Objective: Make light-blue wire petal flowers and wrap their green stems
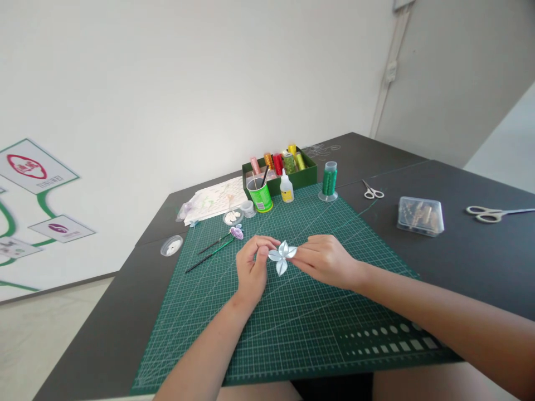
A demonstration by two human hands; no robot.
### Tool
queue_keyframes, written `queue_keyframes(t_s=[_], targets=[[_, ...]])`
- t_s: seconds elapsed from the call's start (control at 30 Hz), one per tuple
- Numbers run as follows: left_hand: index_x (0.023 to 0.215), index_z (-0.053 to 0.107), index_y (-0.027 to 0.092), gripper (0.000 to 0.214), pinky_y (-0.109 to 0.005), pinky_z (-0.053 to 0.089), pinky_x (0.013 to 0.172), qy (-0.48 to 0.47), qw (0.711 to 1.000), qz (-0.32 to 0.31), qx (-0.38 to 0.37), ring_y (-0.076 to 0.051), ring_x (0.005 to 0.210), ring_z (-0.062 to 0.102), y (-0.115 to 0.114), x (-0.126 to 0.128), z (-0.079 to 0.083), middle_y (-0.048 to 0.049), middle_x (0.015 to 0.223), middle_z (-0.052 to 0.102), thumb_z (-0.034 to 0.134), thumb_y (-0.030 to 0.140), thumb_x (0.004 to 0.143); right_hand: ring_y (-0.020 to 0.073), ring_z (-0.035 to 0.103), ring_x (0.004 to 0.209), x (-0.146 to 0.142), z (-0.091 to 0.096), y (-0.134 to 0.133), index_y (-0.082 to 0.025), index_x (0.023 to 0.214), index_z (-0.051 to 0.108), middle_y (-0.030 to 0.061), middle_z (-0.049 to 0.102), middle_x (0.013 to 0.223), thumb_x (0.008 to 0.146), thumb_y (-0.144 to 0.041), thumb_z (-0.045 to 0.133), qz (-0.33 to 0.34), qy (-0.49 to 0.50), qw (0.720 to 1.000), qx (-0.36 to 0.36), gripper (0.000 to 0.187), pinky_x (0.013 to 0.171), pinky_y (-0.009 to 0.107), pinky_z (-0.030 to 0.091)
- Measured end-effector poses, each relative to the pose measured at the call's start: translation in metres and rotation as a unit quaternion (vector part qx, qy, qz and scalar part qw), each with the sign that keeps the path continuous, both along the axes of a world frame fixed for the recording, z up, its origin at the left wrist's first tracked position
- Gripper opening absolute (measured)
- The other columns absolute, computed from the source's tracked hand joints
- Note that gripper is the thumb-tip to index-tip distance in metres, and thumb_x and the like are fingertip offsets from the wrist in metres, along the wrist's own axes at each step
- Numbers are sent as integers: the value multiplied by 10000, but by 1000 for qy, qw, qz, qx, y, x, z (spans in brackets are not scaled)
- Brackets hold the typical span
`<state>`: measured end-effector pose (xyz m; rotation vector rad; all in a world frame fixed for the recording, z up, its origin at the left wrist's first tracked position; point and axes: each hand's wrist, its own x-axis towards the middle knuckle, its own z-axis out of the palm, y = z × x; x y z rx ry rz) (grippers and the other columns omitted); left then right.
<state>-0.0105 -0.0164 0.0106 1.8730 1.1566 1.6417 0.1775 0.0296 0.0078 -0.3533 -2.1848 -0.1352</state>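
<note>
Both hands meet over the middle of a green cutting mat (301,323). Between them is a small pale blue fabric flower (282,256) with pointed petals. My left hand (252,267) pinches its left side with curled fingers. My right hand (326,259) pinches its right side between thumb and fingertips. The flower is held a little above the mat.
A purple flower on a green stem (228,240) lies left of the hands. Behind stand a green cup (260,195), glue bottle (286,188), green box of thread spools (281,167) and green spool (329,181). Scissors (373,192), a clear box (420,216) and larger scissors (493,213) lie right.
</note>
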Motion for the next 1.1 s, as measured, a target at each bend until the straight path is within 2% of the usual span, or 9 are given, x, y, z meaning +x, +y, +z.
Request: queue_keyframes(t_s=[0.13, 0.3, 0.6, 0.83, 1.1], targets=[[905, 702, 164, 543, -300, 477, 691, 10, 1000, -19, -13, -190, 758, 634, -2, 0, -1, -82, 909, 723, 340, 552, 1021, 87, 526, 466, 1, 0, 1, -158, 891, 718, -32, 636, 560, 1029, -199, 488, -29, 18, 999, -10, 271, 527, 282, 313], [1120, 682, 183, 505, -318, 500, 759, 16, 997, -55, -45, -207, 825, 632, -2, 1, -4, -93, 1039, 705, 473, 612, 954, 89, 520, 456, 2, 1, 2, -147, 909, 725, -25, 623, 544, 1021, -193, 501, -53, 29, 998, 1, 255, 526, 287, 310], [1131, 673, 193, 477, -375, 475, 922, 25, 995, -74, -59, -261, 1020, 639, -8, 8, 3, -102, 1104, 705, 622, 596, 879, 93, 486, 439, 1, 2, -2, -169, 743, 642, -35, 607, 529, 1016, -161, 446, -35, 2, 999, 20, 336, 512, 300, 287], [1224, 597, 224, 611, -412, 457, 1004, -56, 987, -139, -57, -293, 1222, 568, -6, 8, 1, -132, 1308, 624, 795, 552, 747, 98, 494, 447, 0, 1, -2, -162, 819, 665, -30, 613, 536, 1025, -188, 456, -24, 9, 1000, -2, 295, 518, 293, 287], [1037, 664, 225, 526, -500, 397, 1110, -88, 965, -200, -147, -336, 1395, 436, -4, 10, 8, -131, 1540, 452, 819, 586, 689, 96, 475, 439, -1, 0, -4, -173, 703, 611, -31, 589, 514, 1024, -187, 437, -12, 14, 1000, -6, 366, 517, 288, 287]])
